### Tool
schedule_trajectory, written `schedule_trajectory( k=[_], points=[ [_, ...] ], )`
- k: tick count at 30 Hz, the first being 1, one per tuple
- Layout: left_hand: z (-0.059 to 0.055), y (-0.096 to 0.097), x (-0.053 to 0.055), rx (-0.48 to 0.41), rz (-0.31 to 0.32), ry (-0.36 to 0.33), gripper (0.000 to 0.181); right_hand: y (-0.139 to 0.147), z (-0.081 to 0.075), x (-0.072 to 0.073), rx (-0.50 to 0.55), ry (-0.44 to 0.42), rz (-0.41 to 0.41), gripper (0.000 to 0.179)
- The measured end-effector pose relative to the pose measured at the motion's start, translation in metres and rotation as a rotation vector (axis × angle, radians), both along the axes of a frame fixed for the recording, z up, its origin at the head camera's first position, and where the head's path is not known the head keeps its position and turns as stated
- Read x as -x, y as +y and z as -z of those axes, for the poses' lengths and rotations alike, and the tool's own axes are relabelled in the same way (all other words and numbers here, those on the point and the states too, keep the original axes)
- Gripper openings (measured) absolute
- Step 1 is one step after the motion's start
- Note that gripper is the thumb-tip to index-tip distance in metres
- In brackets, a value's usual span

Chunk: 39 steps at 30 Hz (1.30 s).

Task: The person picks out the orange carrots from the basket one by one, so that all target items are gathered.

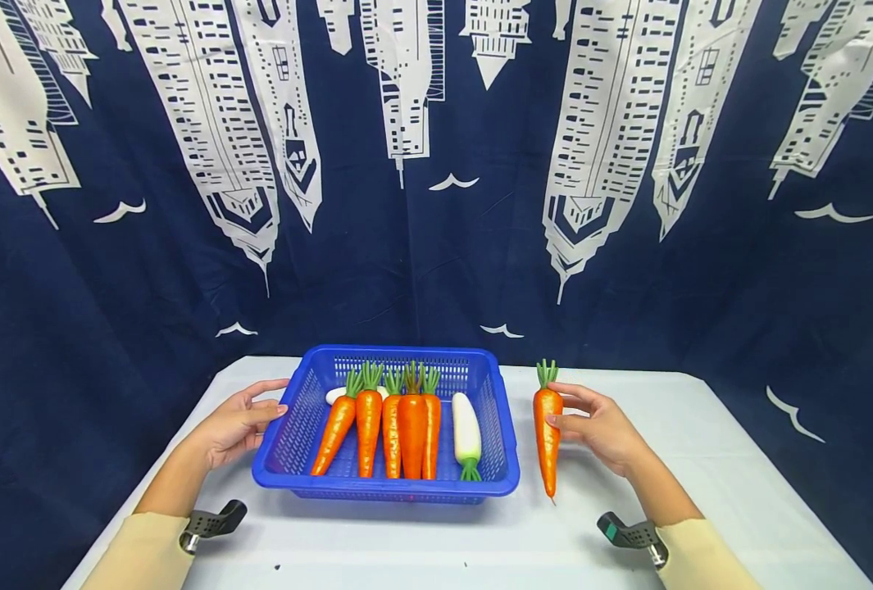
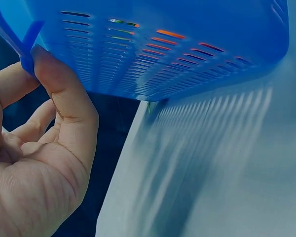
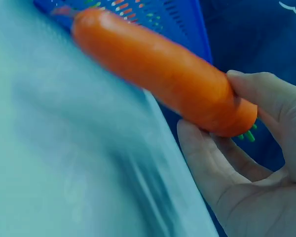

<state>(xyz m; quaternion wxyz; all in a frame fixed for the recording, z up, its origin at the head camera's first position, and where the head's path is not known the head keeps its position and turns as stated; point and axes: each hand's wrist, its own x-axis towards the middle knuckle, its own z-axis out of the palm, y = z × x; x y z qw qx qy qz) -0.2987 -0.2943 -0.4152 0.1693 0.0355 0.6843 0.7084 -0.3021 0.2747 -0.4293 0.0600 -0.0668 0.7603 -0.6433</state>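
Observation:
My right hand (image 1: pixel 602 430) holds an orange carrot (image 1: pixel 547 434) with short green stems between thumb and fingers, to the right of the blue basket (image 1: pixel 384 485). The carrot's tip points down in the head view, and the right wrist view shows the fingers around its thick stem end. At the basket's left side, my left hand (image 1: pixel 240 426) pinches the rim between thumb and fingers, seen closely in the left wrist view. Inside the basket lie several carrots (image 1: pixel 368 422) side by side and a white radish (image 1: pixel 466 430) with green leaves toward the front.
Another white piece (image 1: pixel 336 394) shows partly behind the carrots. Basket and hands are over a white table (image 1: pixel 554 549). A dark blue curtain (image 1: pixel 406 270) with white building prints hangs right behind the table. Each wrist wears a black camera mount (image 1: pixel 218 519).

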Motion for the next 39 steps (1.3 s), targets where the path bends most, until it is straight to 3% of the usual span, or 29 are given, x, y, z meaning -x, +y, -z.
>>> schedule_trajectory(
  k=[8,15,24,32,39],
  points=[
    [0.000,-0.001,0.000,-0.002,0.010,-0.001,0.073,0.008,0.019,0.004,-0.039,-0.038,-0.022,0.064],
    [0.000,0.000,0.000,0.001,0.007,-0.003,0.074,0.010,0.026,0.009,-0.045,-0.077,-0.066,0.065],
    [-0.001,0.001,-0.002,-0.023,0.025,-0.002,0.071,0.015,0.036,0.018,-0.037,-0.096,-0.067,0.066],
    [-0.001,0.001,-0.003,-0.017,0.020,-0.006,0.073,0.009,0.033,0.019,-0.057,-0.103,-0.049,0.064],
    [0.001,-0.001,-0.001,-0.021,0.014,-0.004,0.072,0.006,0.028,0.016,-0.130,-0.107,0.012,0.059]
  ],
)
